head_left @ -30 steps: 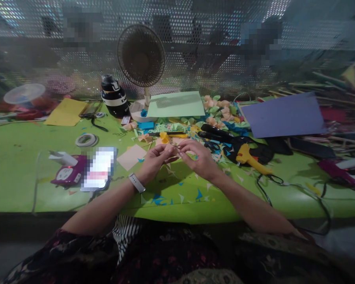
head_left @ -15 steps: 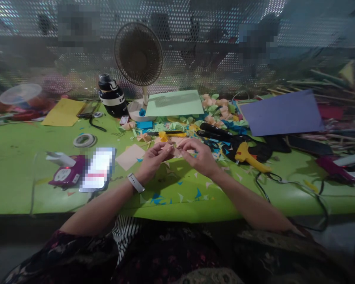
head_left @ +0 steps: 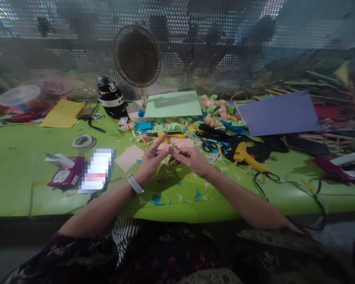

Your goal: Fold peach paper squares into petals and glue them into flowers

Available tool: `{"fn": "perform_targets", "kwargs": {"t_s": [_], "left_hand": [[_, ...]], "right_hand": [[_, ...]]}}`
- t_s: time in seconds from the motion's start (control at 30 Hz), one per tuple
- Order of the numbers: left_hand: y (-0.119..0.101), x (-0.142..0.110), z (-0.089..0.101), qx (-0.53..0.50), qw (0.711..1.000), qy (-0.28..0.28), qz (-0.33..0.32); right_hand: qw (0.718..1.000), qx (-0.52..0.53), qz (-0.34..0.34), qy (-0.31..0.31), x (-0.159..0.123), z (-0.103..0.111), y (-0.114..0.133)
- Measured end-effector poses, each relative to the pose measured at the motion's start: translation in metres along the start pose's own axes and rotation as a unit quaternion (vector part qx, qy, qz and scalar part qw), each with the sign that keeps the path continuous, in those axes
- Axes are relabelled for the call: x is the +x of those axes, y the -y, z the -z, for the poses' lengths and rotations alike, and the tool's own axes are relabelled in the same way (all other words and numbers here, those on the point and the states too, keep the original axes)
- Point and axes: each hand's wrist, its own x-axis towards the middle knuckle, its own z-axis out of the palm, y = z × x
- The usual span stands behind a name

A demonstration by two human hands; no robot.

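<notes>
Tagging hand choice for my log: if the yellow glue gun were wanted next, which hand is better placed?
Probably the right hand: the yellow glue gun lies to its right, farther from the left hand. Both seem to hold a small paper piece, so the right might need freeing first.

A perforated screen [head_left: 177, 73] stands along the far side of a green table [head_left: 12, 169], spanning the full width. A dark beam [head_left: 177, 48] crosses it level, among blurred dark shapes. Light glints through the holes, brightest at upper left; the upper right is a hazy blue-grey. The tabletop has a faint sheen, and the floor [head_left: 14, 250] below lies in grey shadow.
</notes>
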Motion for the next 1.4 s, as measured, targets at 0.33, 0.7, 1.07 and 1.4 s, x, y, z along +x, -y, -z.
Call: {"fn": "perform_targets", "kwargs": {"t_s": [0.33,0.7,1.07,1.4], "left_hand": [[-0.02,0.004,0.008,0.071,0.997,0.011,0.02],[-0.032,-0.001,0.003,0.16,0.985,0.063,0.021],[-0.029,0.011,0.018,0.113,0.994,0.012,-0.003],[-0.03,0.001,0.006,0.173,0.981,0.085,0.023]], "right_hand": [[0.997,-0.062,0.025,-0.022,-0.004,0.011,0.007],[0.998,-0.068,-0.011,-0.006,-0.005,0.014,0.01],[1.0,-0.01,0.007,-0.017,0.002,0.036,0.011],[0.997,-0.06,0.02,0.04,-0.002,0.023,0.011]]}}
